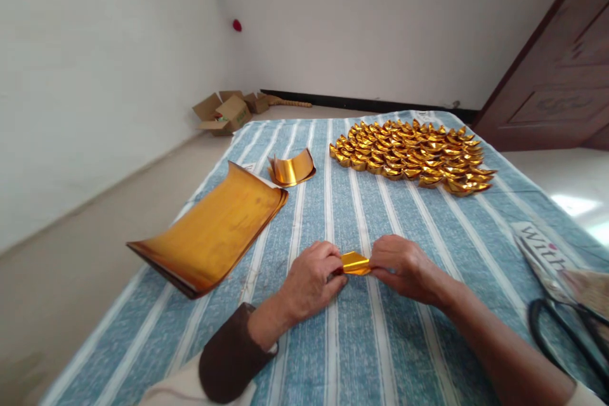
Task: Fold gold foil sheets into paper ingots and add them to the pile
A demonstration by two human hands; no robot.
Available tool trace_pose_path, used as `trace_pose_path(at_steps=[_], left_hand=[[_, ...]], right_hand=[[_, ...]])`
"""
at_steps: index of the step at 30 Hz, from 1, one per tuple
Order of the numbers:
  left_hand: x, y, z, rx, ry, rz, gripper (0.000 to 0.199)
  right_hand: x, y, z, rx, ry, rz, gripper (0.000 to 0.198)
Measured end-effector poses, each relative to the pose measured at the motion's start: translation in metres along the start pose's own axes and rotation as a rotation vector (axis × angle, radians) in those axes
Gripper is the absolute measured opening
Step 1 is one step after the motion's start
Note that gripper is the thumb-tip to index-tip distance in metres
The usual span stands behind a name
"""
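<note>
A small folded piece of gold foil paper (356, 262) is stretched between my two hands, just above the striped tablecloth. My left hand (313, 279) pinches its left end, fingers closed around it. At the other end, my right hand (404, 266) grips the paper between thumb and fingers. Both ends are hidden by the fingers. To the left lies a stack of large gold foil sheets (214, 228), curling at its edges. Beyond my left hand sits a smaller curved stack of gold foil paper (292, 169). Many folded gold paper ingots (412, 152) stand in close rows at the far right.
Black-handled scissors (566, 336) lie at the right table edge, near a printed packet (542, 254). The blue and white striped tablecloth (314, 216) covers the table. Open cardboard boxes (231, 115) stand on the floor beyond the far left corner. A wooden door (547, 89) is at right.
</note>
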State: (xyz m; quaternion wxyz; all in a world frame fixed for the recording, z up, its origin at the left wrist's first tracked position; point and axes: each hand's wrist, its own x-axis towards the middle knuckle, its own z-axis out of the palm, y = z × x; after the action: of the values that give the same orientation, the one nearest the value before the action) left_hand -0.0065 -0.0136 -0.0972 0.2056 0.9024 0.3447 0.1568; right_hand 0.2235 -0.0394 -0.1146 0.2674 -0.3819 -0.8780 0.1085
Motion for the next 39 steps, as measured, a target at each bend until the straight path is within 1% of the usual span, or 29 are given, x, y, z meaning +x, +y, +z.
trace_pose_path(at_steps=[4,9,12,14,16,24,29,35,39], left_hand=[[0.001,0.001,0.004,-0.043,0.036,-0.039,0.007],[0.002,0.0,0.006,-0.08,0.053,-0.059,0.014],[0.002,0.002,0.005,-0.099,0.06,-0.071,0.012],[0.002,0.002,0.005,-0.114,0.062,-0.079,0.01],[0.002,0.003,0.005,-0.13,0.065,-0.09,0.012],[0.002,0.006,0.007,-0.162,0.084,-0.15,0.016],[0.002,0.007,0.009,-0.157,0.101,-0.168,0.018],[0.002,0.006,0.012,-0.138,0.108,-0.166,0.016],[0.001,0.006,0.013,-0.129,0.118,-0.163,0.013]], right_hand=[[0.001,0.002,-0.001,0.148,-0.017,0.054,0.026],[0.002,0.002,0.002,0.284,0.042,0.189,0.027],[0.003,0.001,0.006,0.316,0.106,0.245,0.027],[0.004,0.001,0.008,0.304,0.146,0.265,0.027],[0.006,0.002,0.009,0.274,0.159,0.279,0.028],[0.012,0.005,0.009,0.133,0.067,0.246,0.035],[0.011,0.005,0.015,0.02,0.098,0.203,0.034],[0.012,0.003,0.018,-0.026,0.129,0.179,0.031],[0.012,0.003,0.02,-0.057,0.122,0.164,0.028]])
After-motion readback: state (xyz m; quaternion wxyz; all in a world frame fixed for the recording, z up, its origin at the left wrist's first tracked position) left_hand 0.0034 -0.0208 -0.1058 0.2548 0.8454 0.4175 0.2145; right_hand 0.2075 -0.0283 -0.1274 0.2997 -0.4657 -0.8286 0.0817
